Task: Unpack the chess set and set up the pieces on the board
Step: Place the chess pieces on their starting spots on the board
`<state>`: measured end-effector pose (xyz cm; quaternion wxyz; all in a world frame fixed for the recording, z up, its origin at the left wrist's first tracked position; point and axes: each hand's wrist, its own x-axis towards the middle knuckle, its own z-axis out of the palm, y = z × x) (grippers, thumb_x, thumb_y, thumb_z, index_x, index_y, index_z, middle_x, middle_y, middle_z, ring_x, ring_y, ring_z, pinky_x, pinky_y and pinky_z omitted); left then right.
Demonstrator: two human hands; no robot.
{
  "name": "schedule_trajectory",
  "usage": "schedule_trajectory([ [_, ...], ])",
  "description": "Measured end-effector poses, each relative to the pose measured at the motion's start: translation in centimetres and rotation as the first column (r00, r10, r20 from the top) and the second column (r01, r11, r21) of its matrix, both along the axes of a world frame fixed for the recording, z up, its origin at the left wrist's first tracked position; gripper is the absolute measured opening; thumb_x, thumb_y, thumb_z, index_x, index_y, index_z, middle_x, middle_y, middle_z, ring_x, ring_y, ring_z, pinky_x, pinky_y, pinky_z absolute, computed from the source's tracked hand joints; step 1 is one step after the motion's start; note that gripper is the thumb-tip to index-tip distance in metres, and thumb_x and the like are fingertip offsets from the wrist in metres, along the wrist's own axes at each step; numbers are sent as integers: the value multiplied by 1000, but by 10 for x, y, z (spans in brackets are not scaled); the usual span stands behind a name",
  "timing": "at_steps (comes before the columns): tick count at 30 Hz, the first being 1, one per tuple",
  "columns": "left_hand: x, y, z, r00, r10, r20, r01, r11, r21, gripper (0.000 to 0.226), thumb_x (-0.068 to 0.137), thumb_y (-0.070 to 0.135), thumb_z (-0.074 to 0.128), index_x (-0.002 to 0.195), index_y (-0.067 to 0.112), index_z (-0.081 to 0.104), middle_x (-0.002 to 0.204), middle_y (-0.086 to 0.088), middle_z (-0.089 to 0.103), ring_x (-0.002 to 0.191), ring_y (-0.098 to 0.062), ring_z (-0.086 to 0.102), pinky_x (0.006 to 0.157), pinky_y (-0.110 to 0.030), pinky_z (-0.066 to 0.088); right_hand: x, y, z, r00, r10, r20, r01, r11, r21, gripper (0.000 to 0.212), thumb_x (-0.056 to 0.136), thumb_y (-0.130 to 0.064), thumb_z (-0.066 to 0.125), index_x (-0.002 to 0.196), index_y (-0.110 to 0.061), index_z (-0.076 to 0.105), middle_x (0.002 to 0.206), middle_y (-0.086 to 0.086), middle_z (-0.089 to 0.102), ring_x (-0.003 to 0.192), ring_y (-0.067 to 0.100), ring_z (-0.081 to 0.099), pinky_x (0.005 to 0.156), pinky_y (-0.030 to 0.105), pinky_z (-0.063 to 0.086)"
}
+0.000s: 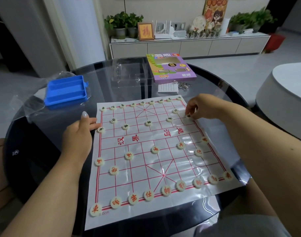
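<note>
Upper left we've got the blue tray (66, 90) on the counter (35, 151). Our left hand (79, 134) lies flat, fingers together, on the board (151, 159) edge mid-frame. Upper right of the board, our right hand (199, 106) fingers pinch a black-marked piece (188, 115) at the sheet's right edge.
</note>
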<state>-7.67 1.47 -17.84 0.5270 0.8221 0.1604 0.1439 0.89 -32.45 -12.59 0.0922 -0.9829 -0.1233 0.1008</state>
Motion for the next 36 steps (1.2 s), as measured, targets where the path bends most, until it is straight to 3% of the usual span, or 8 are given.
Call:
schedule_trajectory([
  [8,1,4,-3,999,-42,-10,42,999,-4,58,98,59,23,115,23,65,104,9,70,91,-6,62,70,-22,43,-1,2,1,1000,-6,-9,5,1000,-30,26,80,-21,73,106,-22,67,96,-3,63,81,15,54,58,19,38],
  [14,-3,1,1,999,-18,31,19,999,-33,51,100,52,26,115,20,63,106,8,68,83,5,55,65,-15,33,-3,7,6,999,-26,42,27,1000,-8,34,80,-26,74,111,-20,64,92,-6,60,80,14,53,57,17,35],
  [18,-1,3,-1,998,32,48,-29,997,-66,52,100,51,27,119,18,63,108,7,69,96,-4,56,68,-14,31,-2,15,10,994,-26,104,25,1000,19,34,80,-30,73,111,-19,64,90,-7,58,77,13,52,55,16,34],
  [23,8,8,2,999,29,-15,-31,992,-119,51,100,52,26,124,20,59,110,7,69,105,-7,49,91,-29,28,1,36,10,989,-4,145,-2,999,44,32,83,-35,68,111,-20,63,98,-3,61,81,15,54,63,25,38],
  [27,18,12,8,999,38,-35,-43,984,-171,50,102,48,27,126,18,58,113,5,68,106,-6,44,93,-31,23,6,57,9,987,31,160,-42,997,67,30,84,-34,67,110,-19,64,105,0,63,87,17,55,72,27,45],
  [30,26,19,15,999,46,-11,-47,981,-190,43,102,43,32,122,17,59,109,3,68,108,-10,53,100,-32,31,12,78,10,988,52,145,-67,993,101,30,84,-35,67,110,-19,65,107,1,63,89,18,58,81,32,52],
  [33,40,33,21,997,81,-2,-80,989,-126,22,100,35,41,104,23,59,99,5,67,100,-14,60,91,-32,44,17,100,12,983,97,153,-117,985,128,29,85,-34,66,110,-17,65,108,2,64,90,17,56,84,33,51],
  [36,59,54,24,995,100,16,-101,993,64,12,97,31,50,93,24,59,95,3,64,92,-19,59,79,-31,48,22,123,13,978,140,155,-164,974,157,27,87,-31,65,109,-16,66,109,2,65,93,17,58,86,32,51],
])
